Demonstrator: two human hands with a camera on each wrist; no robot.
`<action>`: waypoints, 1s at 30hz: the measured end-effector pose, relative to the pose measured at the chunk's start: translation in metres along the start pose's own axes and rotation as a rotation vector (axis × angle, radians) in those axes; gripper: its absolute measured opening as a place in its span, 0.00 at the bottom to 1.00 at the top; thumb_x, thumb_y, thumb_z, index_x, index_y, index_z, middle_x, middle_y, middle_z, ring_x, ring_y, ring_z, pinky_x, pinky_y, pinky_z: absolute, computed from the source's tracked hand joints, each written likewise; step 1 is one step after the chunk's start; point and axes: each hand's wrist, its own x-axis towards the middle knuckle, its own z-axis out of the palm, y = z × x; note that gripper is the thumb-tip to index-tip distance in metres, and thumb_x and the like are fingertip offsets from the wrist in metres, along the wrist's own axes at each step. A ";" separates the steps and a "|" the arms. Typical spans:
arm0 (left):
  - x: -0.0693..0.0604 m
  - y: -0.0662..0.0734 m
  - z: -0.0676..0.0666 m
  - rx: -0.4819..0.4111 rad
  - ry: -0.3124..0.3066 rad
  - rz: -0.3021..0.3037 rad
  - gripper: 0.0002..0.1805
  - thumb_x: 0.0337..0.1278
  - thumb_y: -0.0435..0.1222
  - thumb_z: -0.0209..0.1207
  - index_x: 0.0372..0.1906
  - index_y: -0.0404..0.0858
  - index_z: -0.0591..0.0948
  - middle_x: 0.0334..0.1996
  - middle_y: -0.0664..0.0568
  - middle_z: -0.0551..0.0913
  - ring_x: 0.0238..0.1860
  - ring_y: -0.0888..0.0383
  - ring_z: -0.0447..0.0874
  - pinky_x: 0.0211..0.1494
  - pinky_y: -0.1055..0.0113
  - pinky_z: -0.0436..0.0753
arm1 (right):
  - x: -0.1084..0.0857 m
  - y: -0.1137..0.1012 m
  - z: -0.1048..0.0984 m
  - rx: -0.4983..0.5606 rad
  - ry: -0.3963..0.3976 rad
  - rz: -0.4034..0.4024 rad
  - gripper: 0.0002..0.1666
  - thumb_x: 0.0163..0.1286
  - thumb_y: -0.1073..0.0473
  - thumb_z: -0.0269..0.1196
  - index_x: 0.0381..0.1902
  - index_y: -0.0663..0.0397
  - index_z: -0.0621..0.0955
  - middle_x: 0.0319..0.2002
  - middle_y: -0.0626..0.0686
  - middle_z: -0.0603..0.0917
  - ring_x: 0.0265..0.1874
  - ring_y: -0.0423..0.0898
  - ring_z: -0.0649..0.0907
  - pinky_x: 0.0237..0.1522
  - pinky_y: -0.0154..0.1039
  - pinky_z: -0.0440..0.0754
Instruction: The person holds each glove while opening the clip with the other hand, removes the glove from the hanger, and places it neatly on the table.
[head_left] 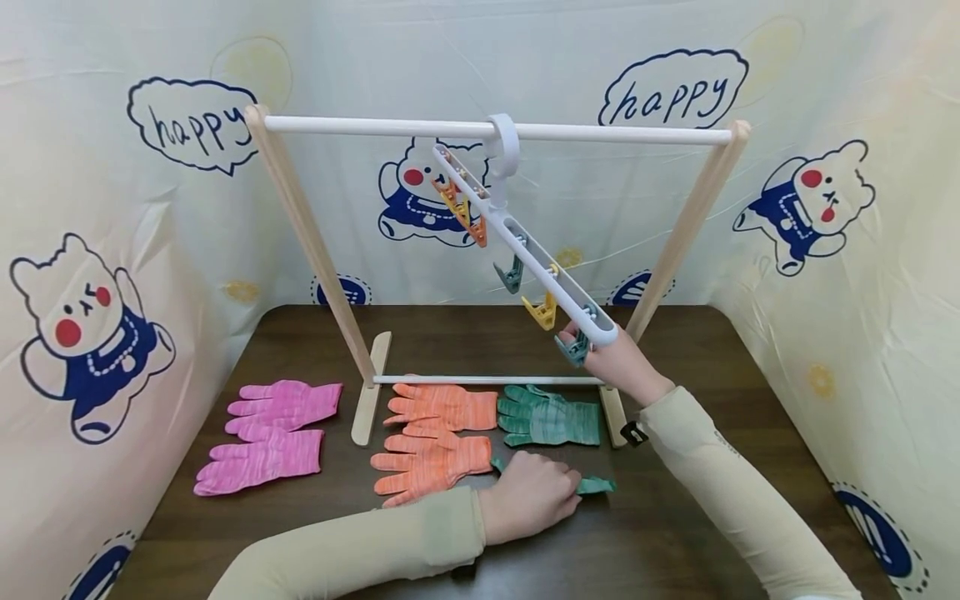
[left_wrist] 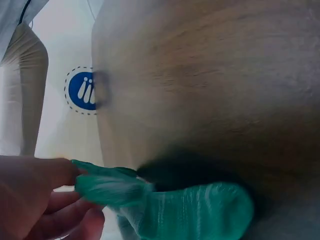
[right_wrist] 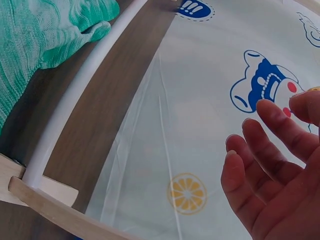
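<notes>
In the head view, my left hand pinches a green knit glove just over the table. The left wrist view shows my thumb and fingers on one end of this glove, with the rest hanging bent. My right hand is raised beside the near end of a white clip hanger, next to its grey-green clip. Loosely bent, spread fingers appear in the right wrist view, with nothing seen between them. The hanger hangs slanted by its hook, carrying orange, yellow and grey-green clips.
A wooden rack with a white top bar stands on the brown table. Two pink gloves lie left; two orange gloves lie mid-table beside another green glove. A printed curtain surrounds the table.
</notes>
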 end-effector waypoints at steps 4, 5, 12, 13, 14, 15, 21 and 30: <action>-0.005 0.002 0.006 -0.042 -0.029 0.036 0.17 0.67 0.50 0.65 0.22 0.52 0.78 0.16 0.64 0.74 0.15 0.69 0.72 0.14 0.73 0.56 | 0.001 0.002 0.001 -0.020 0.002 -0.078 0.05 0.77 0.60 0.63 0.42 0.55 0.82 0.38 0.55 0.78 0.33 0.51 0.76 0.37 0.47 0.77; -0.006 0.002 0.007 -0.049 -0.037 0.048 0.17 0.68 0.50 0.65 0.22 0.52 0.78 0.17 0.64 0.74 0.15 0.69 0.71 0.13 0.74 0.56 | 0.001 0.002 0.001 -0.040 0.006 -0.109 0.04 0.76 0.61 0.63 0.41 0.56 0.83 0.37 0.54 0.78 0.33 0.50 0.76 0.38 0.47 0.77; -0.013 0.002 0.017 -0.038 -0.075 0.077 0.09 0.68 0.45 0.64 0.30 0.52 0.83 0.24 0.62 0.81 0.20 0.68 0.77 0.15 0.73 0.60 | 0.003 0.003 0.003 -0.201 0.055 -0.312 0.07 0.73 0.64 0.65 0.32 0.56 0.84 0.33 0.52 0.84 0.34 0.47 0.80 0.43 0.49 0.80; -0.013 0.002 0.018 -0.034 -0.073 0.079 0.08 0.68 0.44 0.64 0.31 0.52 0.83 0.25 0.62 0.81 0.20 0.68 0.77 0.15 0.73 0.60 | 0.003 0.003 0.003 -0.217 0.063 -0.326 0.08 0.73 0.64 0.65 0.32 0.56 0.84 0.33 0.52 0.85 0.35 0.48 0.81 0.44 0.50 0.80; -0.014 0.002 0.019 -0.031 -0.070 0.082 0.07 0.68 0.44 0.64 0.31 0.52 0.83 0.26 0.61 0.81 0.20 0.68 0.76 0.14 0.73 0.60 | 0.003 0.003 0.003 -0.223 0.068 -0.329 0.07 0.73 0.64 0.65 0.32 0.56 0.85 0.33 0.52 0.85 0.36 0.48 0.82 0.45 0.51 0.80; -0.014 0.002 0.019 -0.028 -0.062 0.083 0.06 0.68 0.43 0.64 0.32 0.52 0.84 0.26 0.61 0.81 0.20 0.68 0.76 0.14 0.73 0.60 | 0.002 0.003 0.003 -0.217 0.069 -0.328 0.07 0.73 0.65 0.65 0.32 0.56 0.85 0.33 0.52 0.85 0.36 0.48 0.82 0.45 0.52 0.80; -0.013 0.003 0.018 -0.047 -0.052 0.067 0.05 0.66 0.42 0.65 0.33 0.50 0.84 0.29 0.59 0.79 0.20 0.67 0.74 0.14 0.73 0.64 | -0.003 0.004 0.005 -0.184 0.035 -0.279 0.09 0.76 0.61 0.63 0.34 0.55 0.85 0.34 0.51 0.85 0.36 0.47 0.81 0.45 0.51 0.80; -0.009 0.002 0.019 -0.092 -0.076 0.033 0.05 0.67 0.43 0.64 0.35 0.49 0.84 0.33 0.57 0.79 0.18 0.68 0.69 0.16 0.75 0.66 | -0.025 0.004 0.009 -0.167 -0.008 -0.159 0.08 0.78 0.57 0.62 0.44 0.55 0.85 0.36 0.48 0.82 0.34 0.46 0.78 0.38 0.43 0.80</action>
